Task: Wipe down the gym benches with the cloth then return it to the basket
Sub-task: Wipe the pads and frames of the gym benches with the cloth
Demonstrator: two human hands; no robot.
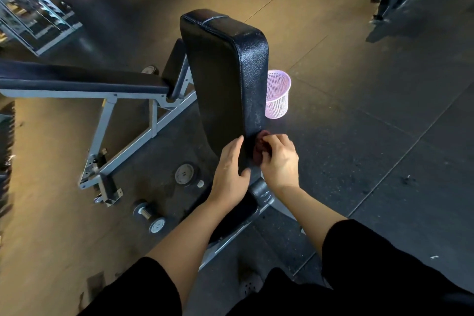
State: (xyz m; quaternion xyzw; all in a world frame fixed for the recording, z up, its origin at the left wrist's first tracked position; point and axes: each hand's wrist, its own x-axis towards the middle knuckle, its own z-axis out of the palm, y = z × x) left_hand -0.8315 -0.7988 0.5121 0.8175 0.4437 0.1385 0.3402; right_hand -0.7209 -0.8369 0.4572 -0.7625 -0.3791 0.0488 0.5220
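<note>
Your right hand (279, 159) holds the dark red cloth (259, 147), bunched up, and presses it against the right edge of the upright black bench pad (225, 79), near its lower end. Your left hand (229, 172) lies open on the pad's front, fingers straight, thumb around the edge. The pink basket (278, 95) stands on the floor just behind the pad. A second bench (82, 79) is to the left, and two dumbbells (148, 215) lie on the floor below it.

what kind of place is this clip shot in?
Almost certainly a gym's free-weights area: an upright padded bench back, a second flat bench on a steel frame, and dumbbells on dark rubber flooring. A pink basket stands behind the bench.
</note>
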